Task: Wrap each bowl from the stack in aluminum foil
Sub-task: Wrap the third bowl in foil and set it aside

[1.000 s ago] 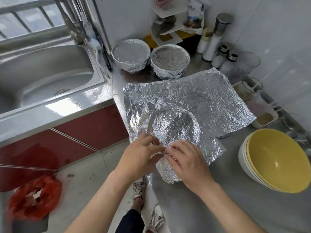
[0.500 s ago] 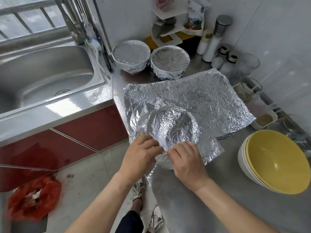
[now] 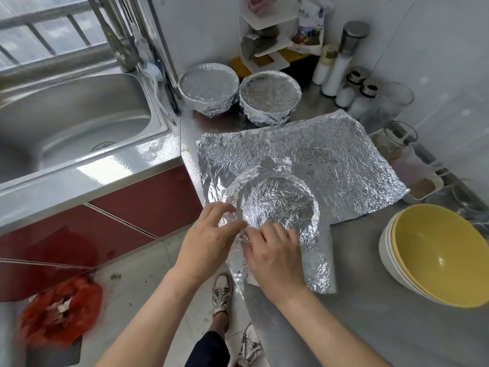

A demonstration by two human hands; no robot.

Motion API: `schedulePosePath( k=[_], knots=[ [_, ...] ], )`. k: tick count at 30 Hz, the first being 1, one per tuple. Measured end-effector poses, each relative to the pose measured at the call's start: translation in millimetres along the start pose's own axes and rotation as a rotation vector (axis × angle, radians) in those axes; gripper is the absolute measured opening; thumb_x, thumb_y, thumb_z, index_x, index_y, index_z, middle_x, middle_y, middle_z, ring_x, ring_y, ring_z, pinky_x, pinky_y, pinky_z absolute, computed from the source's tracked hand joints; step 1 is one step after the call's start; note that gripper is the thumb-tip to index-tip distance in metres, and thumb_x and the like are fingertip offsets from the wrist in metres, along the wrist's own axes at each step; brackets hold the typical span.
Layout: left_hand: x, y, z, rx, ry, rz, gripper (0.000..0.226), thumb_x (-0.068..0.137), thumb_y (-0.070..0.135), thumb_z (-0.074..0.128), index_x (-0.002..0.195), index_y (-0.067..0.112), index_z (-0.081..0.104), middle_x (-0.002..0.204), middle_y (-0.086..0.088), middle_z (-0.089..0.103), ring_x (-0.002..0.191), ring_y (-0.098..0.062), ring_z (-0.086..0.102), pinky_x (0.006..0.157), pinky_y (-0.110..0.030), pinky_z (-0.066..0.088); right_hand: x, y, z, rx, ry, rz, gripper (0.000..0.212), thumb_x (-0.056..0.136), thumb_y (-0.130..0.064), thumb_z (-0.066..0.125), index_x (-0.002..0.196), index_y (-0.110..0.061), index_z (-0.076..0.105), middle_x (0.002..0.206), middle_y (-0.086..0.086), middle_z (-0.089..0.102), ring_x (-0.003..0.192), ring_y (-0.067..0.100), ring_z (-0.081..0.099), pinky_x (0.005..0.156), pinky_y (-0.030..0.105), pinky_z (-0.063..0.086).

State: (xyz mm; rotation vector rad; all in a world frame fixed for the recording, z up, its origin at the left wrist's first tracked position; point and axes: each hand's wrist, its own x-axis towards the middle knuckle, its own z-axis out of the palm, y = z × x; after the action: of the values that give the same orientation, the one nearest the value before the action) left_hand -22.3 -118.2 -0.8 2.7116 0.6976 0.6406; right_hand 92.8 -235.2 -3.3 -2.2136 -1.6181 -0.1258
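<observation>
A bowl covered in foil (image 3: 275,207) sits near the steel counter's front edge, with loose foil trailing to its near right. My left hand (image 3: 209,239) curls its fingers on the foil at the bowl's near-left rim. My right hand (image 3: 272,250) presses the foil down at the near rim, fingers bent. A flat foil sheet (image 3: 330,160) lies behind the bowl. Two bowls wrapped in foil (image 3: 209,87) (image 3: 270,98) stand at the back. A stack of yellow bowls (image 3: 439,252) waits at the right.
The sink (image 3: 66,123) and tap lie to the left. Seasoning bottles (image 3: 341,64), glass jars (image 3: 397,139) and a white rack (image 3: 264,35) line the back and right wall. The counter's edge drops to the floor, where a red bag (image 3: 58,313) lies.
The bowl has tipped back from leaning toward me, so its foil-covered top now faces up. Both hands have shifted along the near rim, folding foil down.
</observation>
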Motion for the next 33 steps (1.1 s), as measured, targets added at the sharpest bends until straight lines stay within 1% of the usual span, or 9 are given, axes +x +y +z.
schedulePosePath(
  k=[3, 5, 8, 10, 13, 23, 28, 31, 33],
  knots=[
    [-0.3, 2.6, -4.6, -0.055, -0.098, 0.026, 0.048, 0.066, -0.009, 0.073, 0.106, 0.017, 0.075, 0.114, -0.001, 0.067, 0.112, -0.022, 0.057, 0.083, -0.035, 0.057, -1.5, 9.4, -11.9, 0.163, -0.100, 0.053, 0.032, 0.094, -0.043, 0.047, 0.111, -0.020, 0.064, 0.095, -0.006, 0.058, 0.087, 0.014, 0.052, 0.076, 0.032, 0.045],
    [1.2, 6.8, -8.6, -0.122, -0.141, 0.052, 0.045, 0.070, -0.007, 0.068, 0.107, 0.018, 0.075, 0.111, 0.006, 0.070, 0.113, -0.017, 0.059, 0.087, -0.034, 0.056, -3.8, 24.4, -20.7, 0.266, -0.111, 0.083, 0.032, 0.094, -0.041, 0.047, 0.110, -0.021, 0.067, 0.097, -0.007, 0.057, 0.090, 0.015, 0.052, 0.078, 0.036, 0.048],
    [4.5, 10.7, -8.0, -0.194, -0.192, 0.081, 0.023, 0.087, 0.018, 0.062, 0.103, 0.024, 0.076, 0.108, 0.012, 0.070, 0.113, -0.013, 0.059, 0.088, -0.032, 0.055, -6.6, 44.6, -26.1, 0.281, -0.118, 0.038, 0.027, 0.090, -0.039, 0.054, 0.100, -0.022, 0.071, 0.093, -0.007, 0.057, 0.087, 0.016, 0.054, 0.074, 0.038, 0.049],
    [4.7, 9.2, -5.2, -0.207, -0.220, 0.104, 0.024, 0.091, 0.038, 0.057, 0.101, 0.028, 0.076, 0.107, 0.013, 0.070, 0.112, -0.013, 0.059, 0.086, -0.033, 0.055, -8.3, 51.4, -24.0, 0.245, -0.155, -0.034, 0.020, 0.087, -0.039, 0.061, 0.095, -0.023, 0.070, 0.092, -0.008, 0.055, 0.086, 0.015, 0.052, 0.072, 0.037, 0.048],
    [4.5, 7.2, -1.5, -0.181, -0.201, 0.127, 0.028, 0.088, 0.045, 0.054, 0.094, 0.030, 0.078, 0.101, 0.015, 0.070, 0.105, -0.012, 0.058, 0.078, -0.031, 0.055, -8.6, 55.0, -20.7, 0.199, -0.167, -0.127, 0.016, 0.081, -0.032, 0.075, 0.091, -0.022, 0.068, 0.089, -0.006, 0.056, 0.083, 0.015, 0.051, 0.071, 0.035, 0.048],
    [-5.4, 7.2, 17.0, -0.192, -0.089, 0.150, 0.008, 0.090, 0.015, 0.065, 0.097, 0.016, 0.069, 0.104, 0.001, 0.065, 0.105, -0.025, 0.060, 0.075, -0.040, 0.054, -6.5, 42.4, -11.1, -0.016, -0.037, -0.245, 0.012, 0.076, -0.006, 0.071, 0.077, -0.012, 0.061, 0.075, 0.004, 0.053, 0.071, 0.025, 0.050, 0.062, 0.035, 0.043],
    [-2.7, 11.9, 16.4, -0.167, -0.044, 0.112, 0.038, 0.068, -0.012, 0.077, 0.098, 0.009, 0.068, 0.116, -0.008, 0.059, 0.118, -0.027, 0.055, 0.087, -0.037, 0.051, 2.3, 37.0, -8.8, -0.010, 0.085, -0.231, 0.019, 0.068, 0.002, 0.070, 0.066, -0.010, 0.055, 0.067, 0.006, 0.045, 0.063, 0.026, 0.044, 0.060, 0.033, 0.034],
    [4.1, 11.5, 9.5, -0.149, 0.069, 0.098, 0.015, 0.082, 0.001, 0.072, 0.094, 0.010, 0.073, 0.119, -0.013, 0.052, 0.116, -0.030, 0.052, 0.094, -0.032, 0.046, 6.8, 27.2, -10.1, 0.020, 0.109, -0.174, 0.017, 0.066, 0.002, 0.071, 0.068, -0.009, 0.058, 0.067, 0.006, 0.047, 0.063, 0.025, 0.046, 0.060, 0.033, 0.038],
    [7.5, 8.9, 4.7, -0.108, 0.085, 0.069, 0.011, 0.086, 0.011, 0.069, 0.095, 0.014, 0.075, 0.107, -0.012, 0.054, 0.100, -0.028, 0.053, 0.082, -0.031, 0.046, 8.5, 17.7, -9.0, 0.029, 0.096, -0.126, 0.017, 0.066, 0.001, 0.071, 0.072, -0.009, 0.059, 0.069, 0.006, 0.050, 0.064, 0.024, 0.047, 0.059, 0.033, 0.039]
  ],
)
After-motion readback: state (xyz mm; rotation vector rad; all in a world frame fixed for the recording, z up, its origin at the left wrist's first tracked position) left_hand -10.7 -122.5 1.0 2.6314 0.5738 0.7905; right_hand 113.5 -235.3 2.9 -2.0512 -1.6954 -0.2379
